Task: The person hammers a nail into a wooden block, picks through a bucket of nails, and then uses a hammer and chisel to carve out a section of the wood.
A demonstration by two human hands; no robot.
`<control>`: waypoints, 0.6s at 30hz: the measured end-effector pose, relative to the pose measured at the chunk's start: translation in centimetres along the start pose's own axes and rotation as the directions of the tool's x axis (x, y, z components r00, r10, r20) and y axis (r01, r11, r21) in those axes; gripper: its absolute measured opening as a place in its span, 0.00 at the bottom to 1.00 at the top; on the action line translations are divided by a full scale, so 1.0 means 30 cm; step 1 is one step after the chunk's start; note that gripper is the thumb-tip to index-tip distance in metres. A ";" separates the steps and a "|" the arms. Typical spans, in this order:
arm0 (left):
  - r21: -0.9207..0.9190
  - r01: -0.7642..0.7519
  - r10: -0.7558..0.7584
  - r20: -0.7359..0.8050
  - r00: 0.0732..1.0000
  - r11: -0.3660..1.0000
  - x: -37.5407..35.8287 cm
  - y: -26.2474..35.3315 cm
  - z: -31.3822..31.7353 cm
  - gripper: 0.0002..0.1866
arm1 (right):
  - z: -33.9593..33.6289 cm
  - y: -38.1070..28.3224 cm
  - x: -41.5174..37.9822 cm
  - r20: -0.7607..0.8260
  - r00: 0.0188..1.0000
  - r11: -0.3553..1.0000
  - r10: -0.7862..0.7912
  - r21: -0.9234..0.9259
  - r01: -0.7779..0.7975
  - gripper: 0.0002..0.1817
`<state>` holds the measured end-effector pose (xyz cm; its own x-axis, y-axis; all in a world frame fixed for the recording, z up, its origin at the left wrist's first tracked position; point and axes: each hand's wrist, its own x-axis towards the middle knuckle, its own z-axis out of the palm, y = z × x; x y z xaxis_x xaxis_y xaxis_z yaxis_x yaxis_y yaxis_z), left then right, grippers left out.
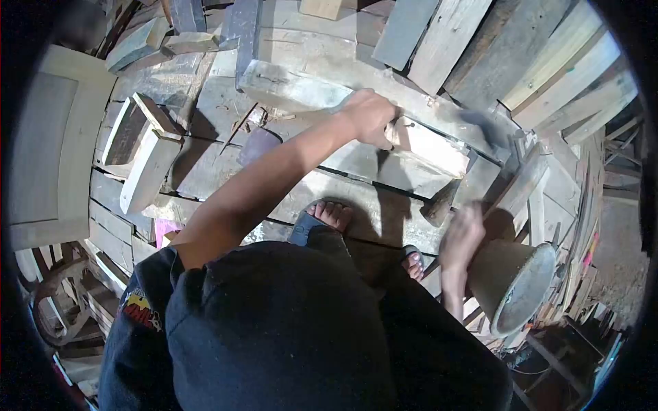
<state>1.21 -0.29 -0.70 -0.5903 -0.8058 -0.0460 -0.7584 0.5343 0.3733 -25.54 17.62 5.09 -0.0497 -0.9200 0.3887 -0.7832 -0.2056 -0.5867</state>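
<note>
I pin a pale, short rectangular wooden block point(428, 145) flat on the worn grey plank floor point(343, 192), toward its far edge by the stacked boards, my left hand point(370, 115) clamped over its near end. My right hand point(462, 236) is blurred, seemingly wrapped around a dark wooden handle point(504, 198) beside a tan metal bucket point(517, 284); I judge this a striking step, calling for a steady block.

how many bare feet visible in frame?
2. One foot in a sandal sits centre on the plank floor; the other foot peeks out lower right, near the blurred right hand. Mostly hidden by the legs.
</note>
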 end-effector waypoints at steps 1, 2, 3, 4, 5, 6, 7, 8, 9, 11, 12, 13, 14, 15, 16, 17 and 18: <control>-0.020 -0.006 0.006 -0.010 1.000 1.000 0.001 0.005 -0.003 0.29 | 0.009 -0.035 0.008 0.413 0.826 0.922 0.383 -0.227 -0.314 0.18; -0.104 -0.003 -0.001 -0.040 0.999 0.995 -0.003 0.008 -0.013 0.29 | 0.057 0.005 -0.023 0.343 0.898 0.959 0.275 -0.032 -0.281 0.19; -0.044 0.046 -0.045 0.017 0.999 0.998 0.003 0.006 -0.006 0.28 | 0.002 -0.059 0.025 0.375 0.879 0.956 0.294 -0.122 -0.267 0.20; 0.004 0.038 -0.037 -0.030 0.999 0.999 0.002 -0.014 -0.015 0.27 | -0.029 -0.094 0.084 0.397 0.876 0.962 0.273 -0.102 -0.254 0.19; 0.028 0.006 -0.005 -0.047 0.999 1.000 -0.005 0.004 0.011 0.26 | -0.085 -0.123 0.093 0.417 0.860 0.956 0.294 -0.107 -0.275 0.19; 0.027 0.044 -0.044 0.020 0.999 0.999 -0.008 0.033 -0.042 0.27 | -0.122 -0.147 0.114 0.332 0.899 0.958 0.286 -0.108 -0.265 0.19; 0.047 0.054 -0.056 0.041 0.998 0.997 0.009 0.016 -0.066 0.27 | -0.150 -0.133 0.121 0.220 0.956 0.978 0.194 0.026 -0.205 0.19; 0.045 0.062 -0.066 0.089 0.994 0.997 0.009 0.025 -0.055 0.27 | -0.185 -0.123 0.123 0.160 0.959 0.950 0.233 0.173 -0.259 0.21; 0.049 0.067 -0.073 0.136 0.988 0.997 0.013 0.024 -0.039 0.27 | -0.219 -0.063 0.123 -0.040 0.986 0.985 0.163 0.073 -0.159 0.26; 0.027 0.054 -0.057 0.086 0.995 0.998 0.011 0.021 -0.028 0.29 | -0.256 -0.154 0.170 -0.092 0.957 0.786 0.277 0.595 -0.170 0.31; -0.009 0.029 -0.029 0.040 0.999 1.000 0.006 0.015 -0.026 0.27 | -0.227 -0.128 0.169 -0.190 0.944 0.803 0.272 0.585 -0.114 0.33; -0.047 0.002 -0.002 -0.006 1.000 0.999 -0.002 0.012 -0.020 0.25 | -0.186 -0.081 0.145 -0.284 0.922 0.821 0.265 0.567 -0.061 0.35; -0.043 0.003 -0.002 0.005 1.000 0.999 -0.002 0.012 -0.016 0.26 | -0.137 -0.016 0.102 -0.280 0.938 0.838 0.203 0.546 -0.018 0.33; -0.036 0.004 -0.003 0.012 1.000 0.999 0.001 0.009 -0.011 0.27 | -0.088 0.022 0.053 -0.185 0.973 0.950 0.136 0.303 -0.075 0.29; -0.025 0.002 -0.002 0.019 1.000 1.000 0.004 0.007 -0.011 0.28 | -0.040 0.059 0.004 -0.088 0.994 0.997 0.066 0.033 -0.064 0.24; -0.031 -0.006 0.006 0.006 1.000 1.000 -0.001 0.001 -0.012 0.30 | 0.008 0.000 -0.007 0.183 0.952 0.963 0.247 0.062 -0.262 0.20; -0.036 -0.020 0.020 -0.009 1.000 0.999 -0.008 -0.003 -0.011 0.32 | 0.035 0.017 0.002 0.410 0.842 0.934 0.350 -0.092 -0.344 0.22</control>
<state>1.49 -0.23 -0.41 -0.6030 -0.7972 -0.0306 -0.7359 0.5411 0.4069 -25.30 17.12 4.07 -0.0622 -0.9835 -0.1698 -0.7716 0.1552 -0.6168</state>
